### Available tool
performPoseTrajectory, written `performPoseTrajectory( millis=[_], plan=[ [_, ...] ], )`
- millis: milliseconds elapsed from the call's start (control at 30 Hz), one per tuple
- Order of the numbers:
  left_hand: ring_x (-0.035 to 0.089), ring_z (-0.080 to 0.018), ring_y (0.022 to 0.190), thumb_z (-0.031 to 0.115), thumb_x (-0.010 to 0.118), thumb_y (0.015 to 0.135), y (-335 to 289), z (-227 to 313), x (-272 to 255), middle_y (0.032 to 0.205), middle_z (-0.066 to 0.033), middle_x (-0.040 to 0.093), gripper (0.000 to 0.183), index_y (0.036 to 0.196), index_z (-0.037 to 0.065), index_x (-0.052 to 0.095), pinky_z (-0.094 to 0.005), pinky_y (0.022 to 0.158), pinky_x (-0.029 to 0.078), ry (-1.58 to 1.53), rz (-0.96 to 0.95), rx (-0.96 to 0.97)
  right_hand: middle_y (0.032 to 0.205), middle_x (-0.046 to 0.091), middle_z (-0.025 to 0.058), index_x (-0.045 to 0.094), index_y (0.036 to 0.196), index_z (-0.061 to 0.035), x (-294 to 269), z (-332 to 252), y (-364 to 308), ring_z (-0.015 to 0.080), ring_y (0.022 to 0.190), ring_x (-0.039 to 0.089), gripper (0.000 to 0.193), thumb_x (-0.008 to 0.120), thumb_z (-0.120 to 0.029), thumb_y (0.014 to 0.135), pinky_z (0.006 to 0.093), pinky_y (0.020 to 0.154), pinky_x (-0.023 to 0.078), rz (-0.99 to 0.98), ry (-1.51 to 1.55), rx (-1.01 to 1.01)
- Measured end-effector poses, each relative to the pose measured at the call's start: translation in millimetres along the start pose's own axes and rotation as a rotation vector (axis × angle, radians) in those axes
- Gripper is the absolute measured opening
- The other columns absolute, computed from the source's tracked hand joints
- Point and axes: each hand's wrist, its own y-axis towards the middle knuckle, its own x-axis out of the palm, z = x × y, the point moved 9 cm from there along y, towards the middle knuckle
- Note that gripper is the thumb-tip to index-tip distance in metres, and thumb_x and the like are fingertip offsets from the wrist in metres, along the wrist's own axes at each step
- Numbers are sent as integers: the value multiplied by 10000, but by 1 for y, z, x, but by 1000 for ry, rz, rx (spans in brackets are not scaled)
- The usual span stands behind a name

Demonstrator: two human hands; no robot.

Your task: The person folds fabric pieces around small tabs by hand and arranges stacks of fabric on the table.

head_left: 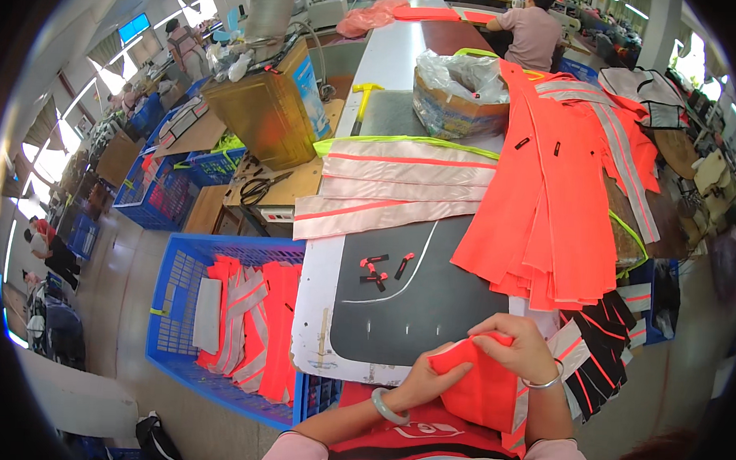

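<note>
At the table's front edge, close to my body, I hold a bright orange-red fabric piece [480, 394] with a pale reflective strip along its right side. My left hand [434, 380], with a pale bangle at the wrist, grips its upper left, the thumb lying across the front. My right hand [519, 349], wearing a silver bracelet, pinches the top edge with bent fingers. Beyond them, a fanned stack of orange-red panels [539, 195] hangs over the table's right side. Several small black tabs [375, 271] with pinkish bits lie on the dark mat [430, 321].
Silver-grey striped panels [402, 178] lie across the table, behind the mat. Farther back are a bag-lined carton [453, 111] and a yellow hammer [363, 104]. A blue crate [166, 336] of fabric stands left, scissors [262, 187] behind it. Black striped pieces [595, 355] hang at right.
</note>
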Motion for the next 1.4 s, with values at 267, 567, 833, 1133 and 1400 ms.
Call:
performPoseTrajectory(
  millis=[267, 567, 833, 1133, 1400],
  plan=[
    [561, -80, 718, 213, 706, 903, -29, 8, -22, 796, -36, 655, 226, 961, -2, 670, -255, 636, 462, 303, -256, -196, 831, 705, 89, 683, 949, -10, 59, 31, -20, 141, 763, 666, 191, 696, -181, 864, 270, 716, 512, -300, 107, 110],
    [567, -273, 626, 164, 681, 885, -44, 20, -17, 723, -110, 587, 138, 888, 28, 656, -355, 584, 455, 642, -355, 158, 746, 644, 112, 652, 906, -50, 94, 39, -37, 246, 679, 631, 151, 660, -197, 876, 336, 629, 474, -331, 25, 2],
    [552, -283, 648, 76, 692, 842, -46, 18, -24, 715, -114, 538, 78, 824, 37, 628, -384, 584, 433, 561, -128, 300, 994, 669, 26, 648, 1042, -22, 105, 81, -55, 105, 958, 595, 212, 684, -181, 906, 274, 882, 480, -156, 564, 312],
    [613, -251, 721, 99, 677, 848, 48, 18, -122, 791, -110, 609, 82, 887, 28, 670, -343, 639, 487, 787, 220, 317, 796, 620, 25, 662, 921, 2, 17, 116, -80, 81, 782, 558, 119, 663, -105, 868, 260, 699, 459, 86, 153, 416],
    [605, -276, 791, 159, 748, 792, 85, 9, -196, 964, -98, 583, 244, 991, 45, 664, -367, 703, 508, 1101, 362, 181, 741, 651, 97, 656, 917, -4, 4, 118, -101, 190, 657, 624, 143, 650, -137, 865, 316, 626, 474, -135, -113, 518]
  ],
)
